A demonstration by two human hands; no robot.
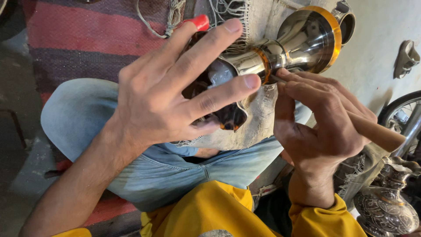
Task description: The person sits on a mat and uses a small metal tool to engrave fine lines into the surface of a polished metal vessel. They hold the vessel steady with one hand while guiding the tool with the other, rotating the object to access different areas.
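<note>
A: Two hands on one piece. The left hand is spread wide over a dark, glossy amber-brown lump, fingers splayed and pressing rather than curled, probably to pin the work so it cannot roll.

B: And beyond those fingertips?

A: A polished metal vessel lies on its side, mirror-bright, trumpet-shaped, with a thin gold band at the flared rim and another at the narrow neck. The neck sits just past the left index finger and runs in under the palm toward the lump.

B: What about the right hand?

A: Clenched on a wooden-handled tool, pencil-style. The smooth tan handle runs out behind the knuckles; the slim tip meets the gold neck band right at the fingertips. That close grip looks chosen for fine control.

B: What's under it all?

A: A grubby, fringed pale cloth is draped over the knee, which is in blue jeans. It looks like padding. Below the wrists, yellow sleeves. Beyond the right hand stands an ornate engraved silver vase, well apart from the fingers.
</note>
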